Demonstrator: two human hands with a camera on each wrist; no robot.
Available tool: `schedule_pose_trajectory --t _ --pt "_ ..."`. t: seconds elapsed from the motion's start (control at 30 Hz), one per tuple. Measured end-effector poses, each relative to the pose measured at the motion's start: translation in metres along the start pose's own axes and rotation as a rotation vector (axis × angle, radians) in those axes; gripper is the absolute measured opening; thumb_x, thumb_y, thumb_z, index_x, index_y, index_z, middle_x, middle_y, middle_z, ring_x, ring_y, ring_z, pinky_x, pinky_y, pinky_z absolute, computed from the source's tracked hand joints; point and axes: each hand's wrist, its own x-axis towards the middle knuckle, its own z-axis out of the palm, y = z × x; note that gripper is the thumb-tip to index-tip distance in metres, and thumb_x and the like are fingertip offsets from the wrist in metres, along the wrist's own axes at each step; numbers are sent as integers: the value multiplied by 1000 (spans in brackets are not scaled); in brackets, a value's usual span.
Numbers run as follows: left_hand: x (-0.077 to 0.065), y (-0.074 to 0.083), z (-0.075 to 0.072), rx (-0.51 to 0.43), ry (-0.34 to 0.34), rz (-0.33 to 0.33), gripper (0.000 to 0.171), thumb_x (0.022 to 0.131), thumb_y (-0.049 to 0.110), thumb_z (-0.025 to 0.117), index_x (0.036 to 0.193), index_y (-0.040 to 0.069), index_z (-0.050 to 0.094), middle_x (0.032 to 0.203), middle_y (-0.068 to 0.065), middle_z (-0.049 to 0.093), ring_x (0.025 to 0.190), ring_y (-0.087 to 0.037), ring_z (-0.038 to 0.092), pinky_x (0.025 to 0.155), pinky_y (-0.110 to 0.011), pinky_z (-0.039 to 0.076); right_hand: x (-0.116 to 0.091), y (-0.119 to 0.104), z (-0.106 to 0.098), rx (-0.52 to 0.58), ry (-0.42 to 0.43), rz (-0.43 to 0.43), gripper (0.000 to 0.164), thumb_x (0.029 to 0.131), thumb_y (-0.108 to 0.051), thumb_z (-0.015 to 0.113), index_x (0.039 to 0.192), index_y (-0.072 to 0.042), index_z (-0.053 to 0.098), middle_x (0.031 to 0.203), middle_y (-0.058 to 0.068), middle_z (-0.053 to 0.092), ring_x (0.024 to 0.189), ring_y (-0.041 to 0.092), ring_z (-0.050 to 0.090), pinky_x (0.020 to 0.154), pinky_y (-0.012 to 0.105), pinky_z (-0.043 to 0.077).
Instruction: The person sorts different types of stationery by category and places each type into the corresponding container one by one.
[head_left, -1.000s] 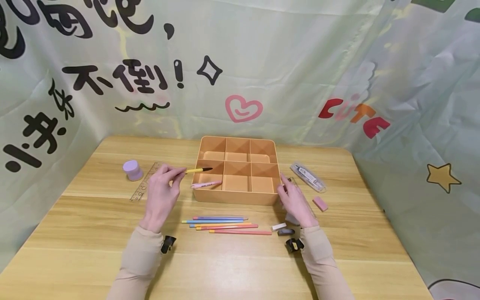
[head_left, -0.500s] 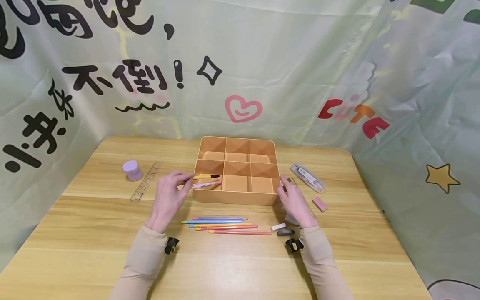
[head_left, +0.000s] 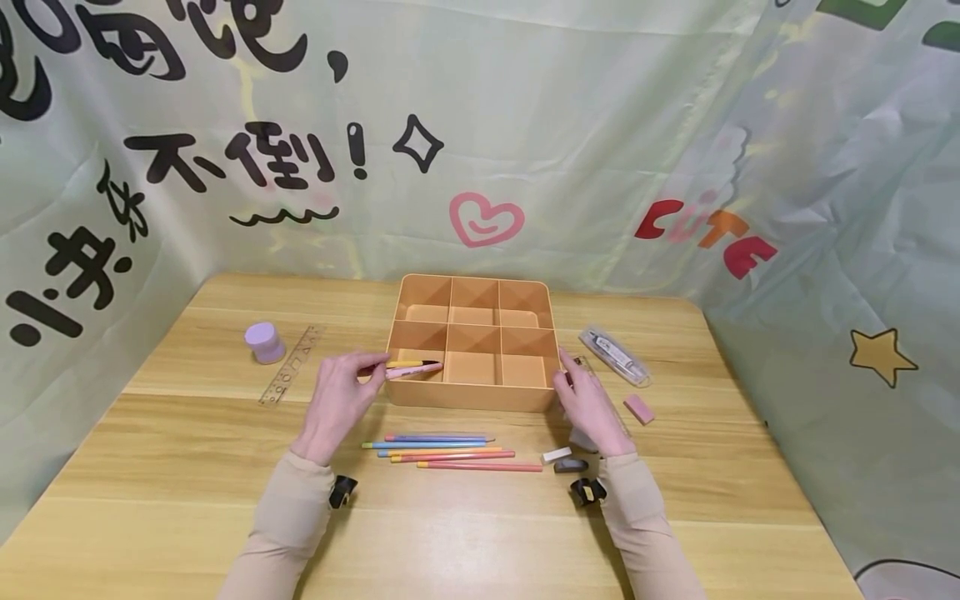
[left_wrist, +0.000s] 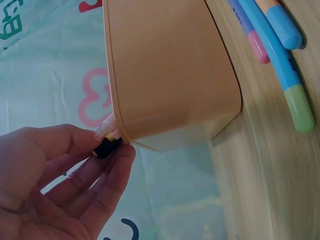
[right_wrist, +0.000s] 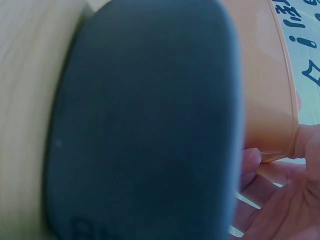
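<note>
My left hand (head_left: 341,400) is at the left rim of a tan compartment box (head_left: 468,397). It pinches the black end of a yellow pen (head_left: 405,363), as the left wrist view shows (left_wrist: 107,148). The pen reaches over the rim into the front left compartment. Against it lies a pink pen (head_left: 415,372), whose clear end (left_wrist: 105,129) sticks out beside my fingers. My right hand (head_left: 592,408) holds the box's front right corner; in the right wrist view its fingers (right_wrist: 251,160) touch the box wall (right_wrist: 267,75).
Several coloured pens (head_left: 453,454) lie before the box. Near my right wrist are a white eraser (head_left: 557,455) and a dark rounded piece (head_left: 572,466). A pink eraser (head_left: 639,408) and clear-cased item (head_left: 615,357) lie right; a ruler (head_left: 291,365) and purple cup-shaped object (head_left: 265,342), left.
My left hand has moved right and carried the yellow pen over the box's left rim, then down beside the pink pen. My right hand stays at the corner.
</note>
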Motion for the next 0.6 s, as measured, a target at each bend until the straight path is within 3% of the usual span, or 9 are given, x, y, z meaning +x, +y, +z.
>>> schedule_pose_trajectory --t 0.17,0.33,0.6 --pt "0 0 0 -8 -22 -28 19 90 -2 66 106 -5 75 99 -24 77 85 -34 76 47 -20 41 0 0 0 -1 2 -8 55 107 -21 37 159 -8 26 81 18 67 59 18 58 54 30 46" --pt "1 0 0 -4 -45 -54 21 91 -1 65 108 -5 75 100 -24 76 73 -27 72 42 -20 33 0 0 0 3 1 -12 55 107 -21 37 159 -8 27 80 18 67 59 19 58 54 30 46" --pt "2 1 -1 5 -84 -89 23 93 1 62 113 -4 74 105 -25 75 45 -7 39 39 -20 29 0 0 0 -3 4 -17 55 107 -21 37 159 -6 27 83 18 68 59 18 58 55 30 45"
